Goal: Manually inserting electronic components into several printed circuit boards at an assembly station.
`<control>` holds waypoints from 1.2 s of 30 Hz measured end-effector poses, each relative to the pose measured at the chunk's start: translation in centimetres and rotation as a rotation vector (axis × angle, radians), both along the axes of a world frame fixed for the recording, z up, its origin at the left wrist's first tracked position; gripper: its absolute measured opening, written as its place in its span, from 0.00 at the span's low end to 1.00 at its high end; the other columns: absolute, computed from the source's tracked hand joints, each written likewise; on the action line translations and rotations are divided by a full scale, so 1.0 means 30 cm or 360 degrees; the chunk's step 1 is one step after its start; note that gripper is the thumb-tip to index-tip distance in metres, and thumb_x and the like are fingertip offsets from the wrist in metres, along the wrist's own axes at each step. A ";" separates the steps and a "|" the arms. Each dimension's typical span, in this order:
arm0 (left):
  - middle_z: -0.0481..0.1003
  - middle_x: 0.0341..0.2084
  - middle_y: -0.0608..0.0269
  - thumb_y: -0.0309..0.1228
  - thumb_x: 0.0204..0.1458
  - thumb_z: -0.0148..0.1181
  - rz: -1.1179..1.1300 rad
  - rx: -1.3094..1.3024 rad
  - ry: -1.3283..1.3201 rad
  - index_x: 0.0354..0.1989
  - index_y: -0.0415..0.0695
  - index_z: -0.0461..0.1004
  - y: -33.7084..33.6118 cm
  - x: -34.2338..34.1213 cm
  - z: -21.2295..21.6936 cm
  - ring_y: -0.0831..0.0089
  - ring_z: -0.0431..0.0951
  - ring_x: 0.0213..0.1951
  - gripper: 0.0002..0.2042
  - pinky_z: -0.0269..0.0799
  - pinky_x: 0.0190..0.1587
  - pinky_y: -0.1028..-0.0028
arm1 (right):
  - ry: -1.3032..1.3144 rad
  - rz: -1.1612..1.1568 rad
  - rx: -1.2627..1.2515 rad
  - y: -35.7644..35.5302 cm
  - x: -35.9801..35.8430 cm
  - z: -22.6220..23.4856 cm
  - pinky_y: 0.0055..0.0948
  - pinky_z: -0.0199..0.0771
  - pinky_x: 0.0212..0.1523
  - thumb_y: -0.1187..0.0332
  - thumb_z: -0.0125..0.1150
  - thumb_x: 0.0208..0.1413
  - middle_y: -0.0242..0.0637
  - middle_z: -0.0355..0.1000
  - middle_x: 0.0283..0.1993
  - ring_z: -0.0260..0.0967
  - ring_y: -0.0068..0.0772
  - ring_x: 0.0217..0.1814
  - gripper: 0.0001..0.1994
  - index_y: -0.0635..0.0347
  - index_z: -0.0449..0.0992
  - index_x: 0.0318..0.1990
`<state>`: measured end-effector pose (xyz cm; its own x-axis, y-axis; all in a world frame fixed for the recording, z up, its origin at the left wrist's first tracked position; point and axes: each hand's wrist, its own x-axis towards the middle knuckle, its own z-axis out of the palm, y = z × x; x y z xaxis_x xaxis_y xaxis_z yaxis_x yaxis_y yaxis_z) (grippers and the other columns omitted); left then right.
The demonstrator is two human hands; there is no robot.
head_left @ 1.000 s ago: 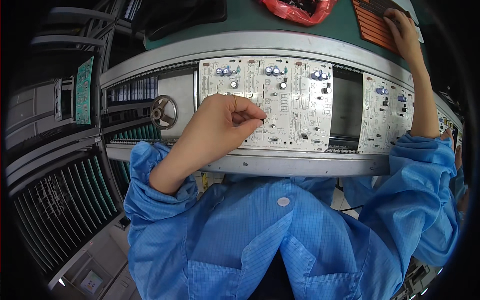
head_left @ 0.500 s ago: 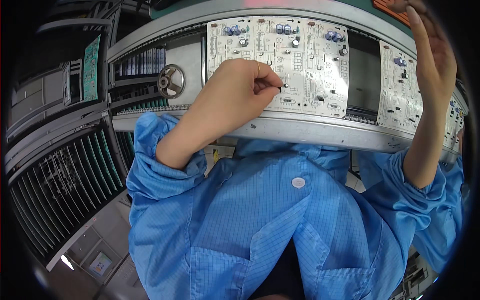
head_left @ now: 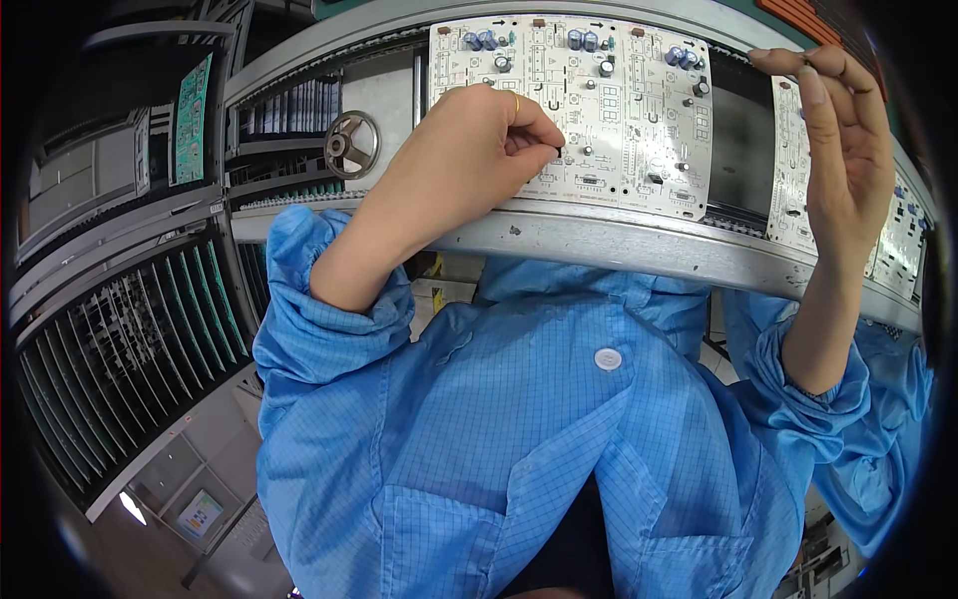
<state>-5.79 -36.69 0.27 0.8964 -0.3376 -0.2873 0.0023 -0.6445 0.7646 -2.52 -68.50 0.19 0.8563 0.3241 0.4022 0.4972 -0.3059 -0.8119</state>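
Note:
My left hand (head_left: 489,145) reaches over a white circuit board (head_left: 654,190). Its thumb and index finger pinch a small black electronic component (head_left: 559,153) low over the board's middle, close to a small upright capacitor; I cannot tell whether its legs sit in the board. On the board stand blue capacitors (head_left: 582,41), black round capacitors (head_left: 606,69) and other small parts. My right hand (head_left: 848,160) is raised in front of a second white board (head_left: 788,190). Its thumb and fingers come together at the tips, where a tiny dark speck shows, too small to name.
The boards rest on a metal conveyor rail (head_left: 639,235) with chain edges. A handwheel (head_left: 351,145) sits left of the first board. Racks of upright green boards (head_left: 130,349) stand at lower left. Orange-red bins (head_left: 818,25) lie at far right. Another blue sleeve (head_left: 868,489) shows at right.
My right hand has come back from the bins at the upper right, toward me. My left hand keeps its pinch near the same place on the board. The whole view has shifted slightly.

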 end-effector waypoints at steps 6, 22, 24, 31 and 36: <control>0.82 0.27 0.51 0.23 0.51 0.63 -0.0025 0.0012 -0.0002 0.37 0.35 0.83 -0.004 0.007 0.000 0.68 0.83 0.29 0.08 0.78 0.36 0.71 | 0.0061 0.0030 0.0122 0.060 -0.022 -0.010 0.32 0.67 0.65 0.73 0.47 0.71 0.48 0.79 0.51 0.75 0.34 0.59 0.11 0.68 0.66 0.57; 0.81 0.30 0.57 0.23 0.52 0.64 -0.0196 0.0182 -0.0288 0.39 0.35 0.81 -0.037 -0.019 0.008 0.71 0.81 0.32 0.07 0.77 0.36 0.75 | 0.0201 0.0053 0.0188 0.122 -0.065 -0.028 0.25 0.66 0.59 0.77 0.49 0.69 0.46 0.79 0.49 0.74 0.27 0.54 0.11 0.68 0.67 0.56; 0.80 0.31 0.57 0.23 0.52 0.64 -0.0249 0.0206 -0.0413 0.38 0.35 0.81 -0.041 -0.028 0.011 0.68 0.81 0.34 0.07 0.77 0.36 0.73 | 0.0293 0.0057 0.0280 0.135 -0.068 -0.021 0.25 0.67 0.59 0.77 0.49 0.69 0.46 0.79 0.48 0.74 0.27 0.54 0.11 0.68 0.67 0.56; 0.78 0.39 0.45 0.22 0.50 0.61 -0.0324 0.0279 -0.0460 0.35 0.37 0.78 -0.054 -0.035 0.035 0.49 0.77 0.47 0.05 0.72 0.51 0.60 | 0.0565 -0.0072 0.0411 0.204 -0.092 0.010 0.28 0.66 0.57 0.75 0.53 0.65 0.36 0.80 0.43 0.73 0.24 0.51 0.08 0.63 0.71 0.50; 0.78 0.31 0.43 0.21 0.51 0.58 -0.0304 0.0105 -0.0563 0.32 0.35 0.78 -0.092 0.096 0.111 0.46 0.79 0.39 0.04 0.74 0.44 0.56 | 0.0743 -0.0031 0.0360 0.168 -0.112 0.010 0.26 0.67 0.58 0.78 0.49 0.67 0.43 0.78 0.44 0.73 0.27 0.52 0.09 0.66 0.66 0.52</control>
<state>-2.91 -39.44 3.61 0.8668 -0.4986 0.0007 -0.3778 -0.6558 0.6536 -5.88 -63.45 0.48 0.9662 0.2555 0.0342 0.0624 -0.1029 -0.9927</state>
